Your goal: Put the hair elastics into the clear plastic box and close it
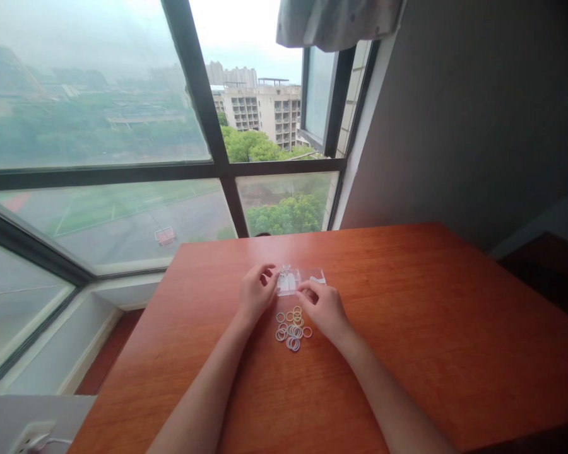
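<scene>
A small clear plastic box (288, 284) lies on the table with its see-through lid (318, 275) folded open to the right. Inside the box are pale and clear little pieces, too small to name. My left hand (257, 291) has curled fingers and grips the box's left edge. At the box's front right corner, the thumb and fingers of my right hand (322, 307) are pinched together on its edge; the fingertips partly hide what they touch. Just in front of the box, between my wrists, lies a loose cluster of several thin pastel rings (293, 331), some overlapping.
The reddish-brown wooden table (445, 328) extends far to the right. Behind it stand dark-framed windows (284, 168), one pane swung open, with a grey curtain (336, 22) above. A grey wall (454, 126) rises at the right. A socket with a plug (35, 441) is at lower left.
</scene>
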Motion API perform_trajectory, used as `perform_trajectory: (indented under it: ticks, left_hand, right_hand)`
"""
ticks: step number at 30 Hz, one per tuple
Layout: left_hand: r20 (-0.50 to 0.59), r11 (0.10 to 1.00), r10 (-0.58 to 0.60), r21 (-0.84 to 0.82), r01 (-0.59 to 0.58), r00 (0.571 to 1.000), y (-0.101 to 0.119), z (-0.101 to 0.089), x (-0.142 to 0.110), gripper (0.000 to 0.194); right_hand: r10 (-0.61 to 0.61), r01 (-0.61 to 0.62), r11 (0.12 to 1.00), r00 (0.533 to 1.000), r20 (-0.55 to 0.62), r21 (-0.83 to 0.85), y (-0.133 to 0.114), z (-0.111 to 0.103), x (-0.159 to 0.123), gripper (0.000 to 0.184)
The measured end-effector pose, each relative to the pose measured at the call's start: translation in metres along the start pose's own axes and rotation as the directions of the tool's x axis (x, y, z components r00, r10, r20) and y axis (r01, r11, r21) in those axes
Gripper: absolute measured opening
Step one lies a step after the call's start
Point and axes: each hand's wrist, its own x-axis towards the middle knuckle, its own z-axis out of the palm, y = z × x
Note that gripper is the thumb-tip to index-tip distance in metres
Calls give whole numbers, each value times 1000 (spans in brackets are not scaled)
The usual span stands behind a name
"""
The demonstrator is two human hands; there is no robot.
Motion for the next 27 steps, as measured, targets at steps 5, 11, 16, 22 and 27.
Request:
perform_trajectory:
  ticks: [5, 11, 16, 22, 27]
  left_hand:
    - [11, 999, -27, -28, 27, 1000, -4, 0, -1, 17]
    - [17, 999, -25, -40, 25, 1000, -3, -2, -4, 16]
    - [17, 999, -7, -38, 8, 1000, 1, -3, -7, 16]
    - [23, 999, 4, -45, -3, 1000, 3, -3, -9, 14]
    - [30, 999, 12, -45, -11, 999, 4, -4, -10, 15]
  right_hand:
    - [-21, 28, 997, 996, 92, -77, -2, 4, -4, 9]
    - [-31, 75, 977, 976, 216, -201, -10, 9, -12, 8]
    - [-43, 116, 959, 962, 269, -260, -15, 13, -16, 12]
    - [-22, 114, 948, 955, 296, -296, -16, 12, -17, 6]
    - [-21, 117, 946, 952, 305, -302, -14, 12, -17, 8]
